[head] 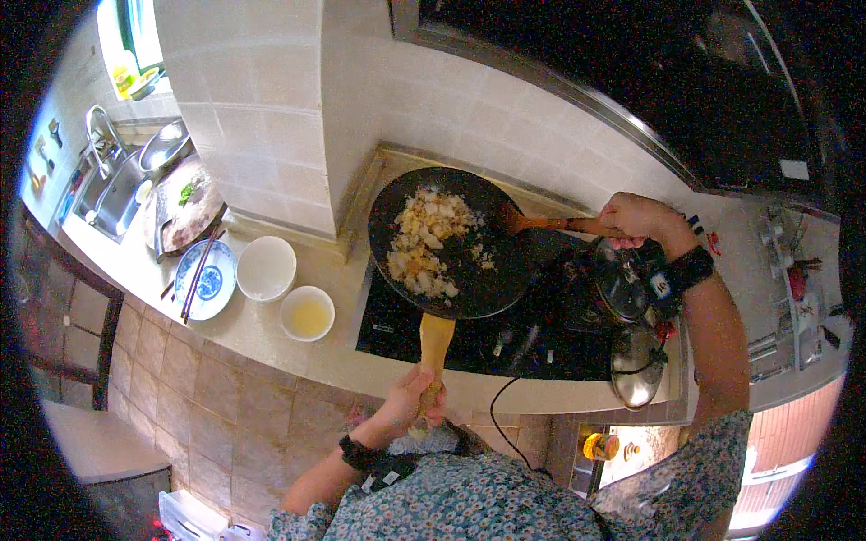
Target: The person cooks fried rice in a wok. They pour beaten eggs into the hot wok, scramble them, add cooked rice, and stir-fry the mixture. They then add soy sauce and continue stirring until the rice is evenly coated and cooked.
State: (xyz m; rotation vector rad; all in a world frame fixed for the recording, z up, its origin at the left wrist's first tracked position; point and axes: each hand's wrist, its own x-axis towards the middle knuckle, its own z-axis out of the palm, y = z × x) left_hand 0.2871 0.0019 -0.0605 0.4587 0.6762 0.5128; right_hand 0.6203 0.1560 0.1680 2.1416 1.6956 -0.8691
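Note:
A dark frying pan (473, 291) sits over the black cooktop (406, 345), holding crumbled white and yellowish food (429, 237) mostly on its left side. My left hand (419, 399) is closed around the pan's light wooden handle (436, 338), which points towards me. My right hand (636, 220) grips a wooden spatula (565, 224), whose reddish-brown blade rests at or just above the pan's right inner side; contact cannot be told. Left of the cooktop stand an empty white bowl (266, 268) and a smaller bowl of yellow liquid (308, 314).
A blue-and-white plate (208, 278) bears dark chopsticks. Beyond it are a round chopping board (179, 223) with chopped greens and a steel sink (118, 196). A metal lid (637, 368) lies at the counter's right edge. The range hood (609, 88) overhangs; a black cable (497, 412) hangs in front.

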